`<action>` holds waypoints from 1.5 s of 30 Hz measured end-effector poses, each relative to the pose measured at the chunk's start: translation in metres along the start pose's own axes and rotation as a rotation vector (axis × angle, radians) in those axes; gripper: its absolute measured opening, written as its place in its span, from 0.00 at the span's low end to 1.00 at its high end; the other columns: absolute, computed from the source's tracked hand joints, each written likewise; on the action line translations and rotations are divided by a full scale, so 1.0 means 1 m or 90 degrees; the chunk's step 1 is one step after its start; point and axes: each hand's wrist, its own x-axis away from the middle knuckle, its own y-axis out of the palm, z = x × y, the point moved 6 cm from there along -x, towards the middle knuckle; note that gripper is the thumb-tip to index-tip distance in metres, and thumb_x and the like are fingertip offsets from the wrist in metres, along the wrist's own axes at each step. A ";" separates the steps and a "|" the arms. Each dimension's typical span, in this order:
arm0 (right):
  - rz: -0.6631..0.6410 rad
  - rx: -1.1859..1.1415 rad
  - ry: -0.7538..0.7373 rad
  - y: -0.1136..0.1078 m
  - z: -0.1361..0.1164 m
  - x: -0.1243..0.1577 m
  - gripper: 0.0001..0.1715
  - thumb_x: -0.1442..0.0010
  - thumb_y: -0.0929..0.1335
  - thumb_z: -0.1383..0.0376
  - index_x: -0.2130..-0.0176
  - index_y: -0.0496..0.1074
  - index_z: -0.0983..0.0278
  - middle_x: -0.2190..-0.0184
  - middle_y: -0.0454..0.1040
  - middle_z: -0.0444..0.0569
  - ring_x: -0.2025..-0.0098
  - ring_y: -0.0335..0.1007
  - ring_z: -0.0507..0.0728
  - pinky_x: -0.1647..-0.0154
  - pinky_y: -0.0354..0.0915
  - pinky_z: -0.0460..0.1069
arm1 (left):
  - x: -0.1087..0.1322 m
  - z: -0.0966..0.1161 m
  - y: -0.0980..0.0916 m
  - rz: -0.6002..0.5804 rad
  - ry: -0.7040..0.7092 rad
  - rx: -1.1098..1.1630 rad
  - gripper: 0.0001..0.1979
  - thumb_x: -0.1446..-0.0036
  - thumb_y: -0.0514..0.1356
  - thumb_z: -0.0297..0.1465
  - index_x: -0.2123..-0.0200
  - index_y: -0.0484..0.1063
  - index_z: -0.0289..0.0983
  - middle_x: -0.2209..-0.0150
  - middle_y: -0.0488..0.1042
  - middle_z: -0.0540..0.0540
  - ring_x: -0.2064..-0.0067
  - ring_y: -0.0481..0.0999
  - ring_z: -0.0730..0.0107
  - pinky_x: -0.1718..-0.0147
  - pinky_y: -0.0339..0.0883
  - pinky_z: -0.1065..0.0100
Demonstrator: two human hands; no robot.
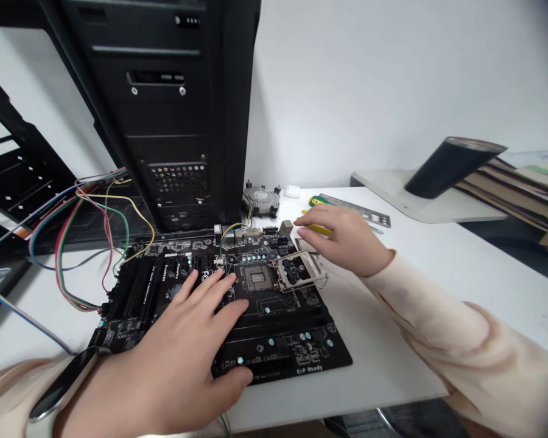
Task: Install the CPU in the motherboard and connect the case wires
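Observation:
A black motherboard (278, 347) lies flat on the white desk (393, 359), with my left hand (178, 340) pressed on it and holding nothing. Its fingertips rest just left of the CPU socket (257, 280), which shows bare pins. The socket's metal retention frame (296, 271) stands raised on its right side. My right hand (342, 237) is above the board's far right corner, gripping a yellow-handled screwdriver (320, 229). Its shaft is hidden by my fingers. A metal I/O shield (363, 210) lies just beyond that hand.
A black PC case (155, 109) stands behind the board, with coloured wires (105, 231) running to the board. A round CPU cooler (261, 201) and a small white case (292, 191) sit near the wall. A dark tumbler (452, 167) lies tilted at right.

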 end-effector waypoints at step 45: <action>-0.455 0.147 -0.160 0.053 -0.113 -0.038 0.14 0.35 0.62 0.65 0.55 0.71 0.70 0.59 0.75 0.56 0.58 0.73 0.63 0.62 0.64 0.53 | -0.008 -0.018 -0.007 0.103 -0.046 -0.086 0.23 0.40 0.52 0.41 0.50 0.70 0.31 0.39 0.61 0.27 0.35 0.54 0.35 0.40 0.48 0.35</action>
